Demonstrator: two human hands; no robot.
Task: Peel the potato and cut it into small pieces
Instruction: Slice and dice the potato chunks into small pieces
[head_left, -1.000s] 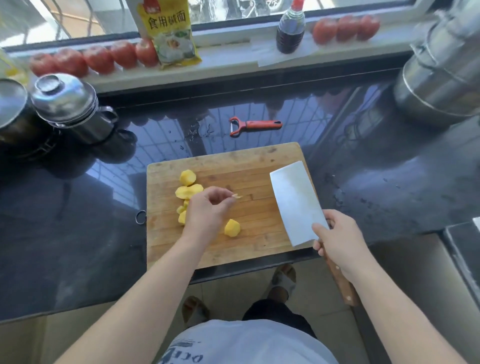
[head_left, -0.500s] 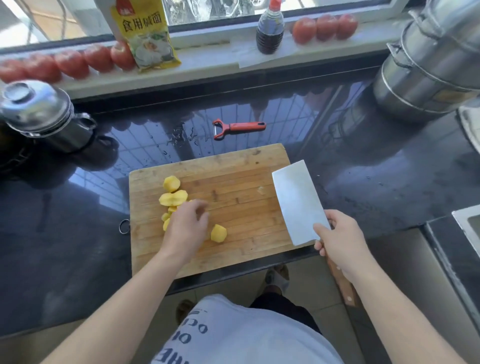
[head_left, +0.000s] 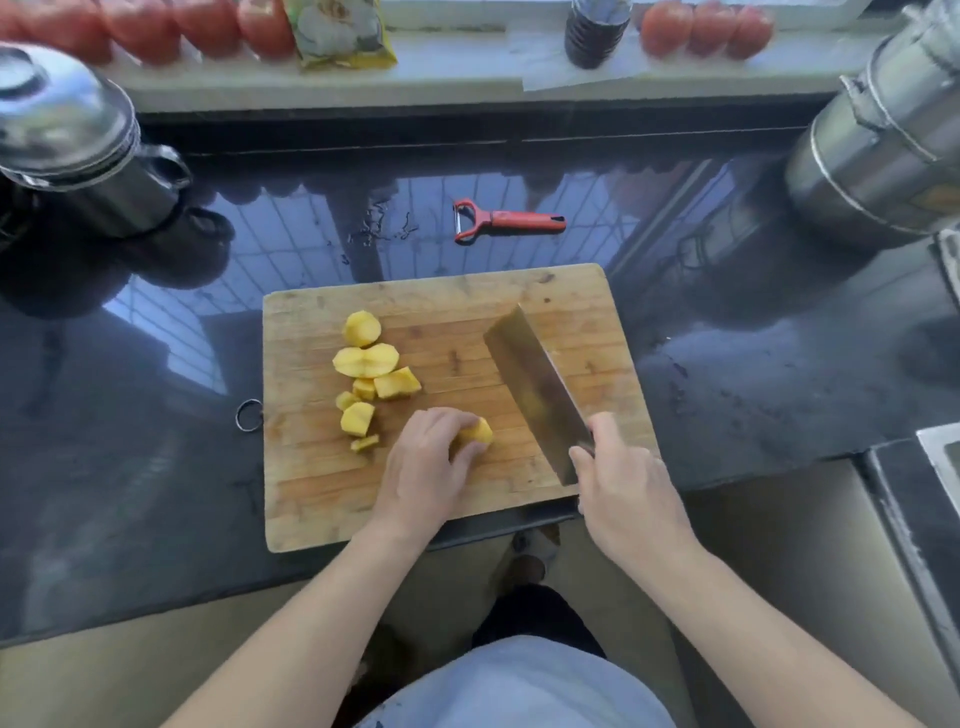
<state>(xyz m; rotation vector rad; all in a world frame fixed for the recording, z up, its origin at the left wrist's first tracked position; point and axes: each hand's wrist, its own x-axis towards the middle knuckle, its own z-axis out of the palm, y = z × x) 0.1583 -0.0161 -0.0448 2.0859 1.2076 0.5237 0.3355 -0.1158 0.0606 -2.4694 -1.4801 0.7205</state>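
A wooden cutting board lies on the dark counter. Several yellow peeled potato pieces sit on its left half. My left hand curls over one potato chunk near the board's middle and holds it down. My right hand grips the handle of a cleaver, whose blade stands tilted over the board just right of that chunk, edge toward it.
A red peeler lies on the counter behind the board. Steel pots stand at the far left and far right. Tomatoes, a bottle and a yellow packet line the windowsill. The counter's front edge runs just below the board.
My left hand moved right onto the lone potato chunk and now holds it. The cleaver swung from lying flat off the board's right edge to standing over the board beside the chunk.
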